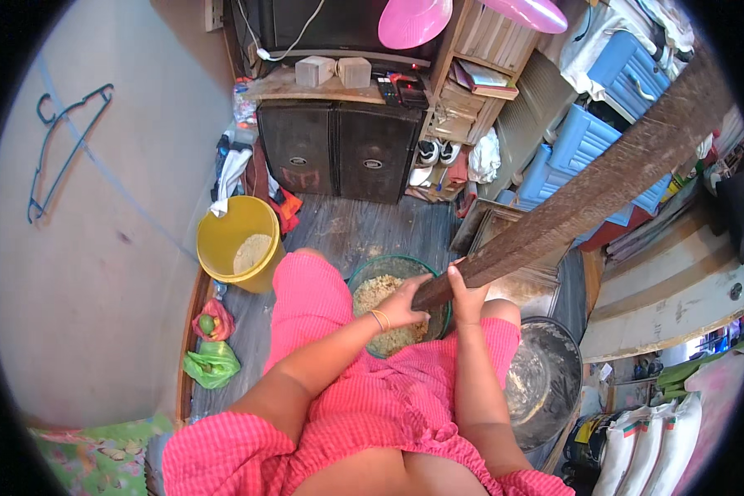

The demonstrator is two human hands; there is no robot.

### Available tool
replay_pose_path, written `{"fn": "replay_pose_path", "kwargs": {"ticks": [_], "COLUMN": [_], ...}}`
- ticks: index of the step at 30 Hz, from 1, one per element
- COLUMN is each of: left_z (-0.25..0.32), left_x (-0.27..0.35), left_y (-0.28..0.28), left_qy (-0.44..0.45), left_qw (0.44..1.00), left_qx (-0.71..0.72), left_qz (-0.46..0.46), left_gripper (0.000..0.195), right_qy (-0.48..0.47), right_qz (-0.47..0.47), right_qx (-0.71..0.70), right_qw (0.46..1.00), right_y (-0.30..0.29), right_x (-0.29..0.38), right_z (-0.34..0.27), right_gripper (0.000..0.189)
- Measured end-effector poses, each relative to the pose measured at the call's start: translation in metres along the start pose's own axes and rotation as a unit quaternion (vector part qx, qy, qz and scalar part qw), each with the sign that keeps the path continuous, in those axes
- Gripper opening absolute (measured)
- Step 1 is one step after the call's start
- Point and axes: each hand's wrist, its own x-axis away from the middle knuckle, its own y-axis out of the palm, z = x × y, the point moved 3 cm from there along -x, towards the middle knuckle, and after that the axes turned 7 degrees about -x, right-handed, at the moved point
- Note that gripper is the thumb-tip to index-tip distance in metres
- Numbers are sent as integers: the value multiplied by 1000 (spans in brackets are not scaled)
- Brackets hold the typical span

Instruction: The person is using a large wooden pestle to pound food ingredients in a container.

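A long, dark wooden beam [552, 192] slants down from the upper right, its lower end above a green-rimmed basin [389, 259] between my knees. Pale crumbly material [378, 294] lies in that basin. My left hand [403, 304], with a thin band at the wrist, is spread beside the beam's lower end, fingers apart; whether it grips the beam is unclear. My right hand [468, 294] is wrapped against the beam a little farther up, thumb side showing. The basin's near side is partly hidden by my forearm and pink clothing.
A yellow bucket [273, 248] holding pale powder stands at left, above a red bag [223, 316] and a green plastic bag [212, 366]. At right sits a black basin [573, 372] with pale residue. Ahead are two black speakers [372, 146]; blue plastic drawers [586, 139] stand at upper right.
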Motion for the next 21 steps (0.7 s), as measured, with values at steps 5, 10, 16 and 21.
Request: {"fn": "replay_pose_path", "kwargs": {"ticks": [5, 10, 16, 21], "left_z": [28, 32, 101, 161], "left_x": [-9, -10, -10, -20], "left_y": [0, -21, -76, -128], "left_qy": [11, -24, 110, 169], "left_qw": [993, 998, 983, 966], "left_qx": [24, 48, 122, 155], "left_qz": [115, 27, 76, 118], "left_gripper": [82, 80, 82, 90], "right_qy": [-4, 9, 2, -69], "right_qz": [-40, -94, -201, -233], "right_qx": [-19, 38, -87, -158], "right_qw": [999, 995, 976, 957], "right_y": [19, 19, 43, 77], "right_x": [2, 4, -8, -37], "right_z": [1, 9, -55, -100], "right_gripper": [21, 34, 65, 66]}}
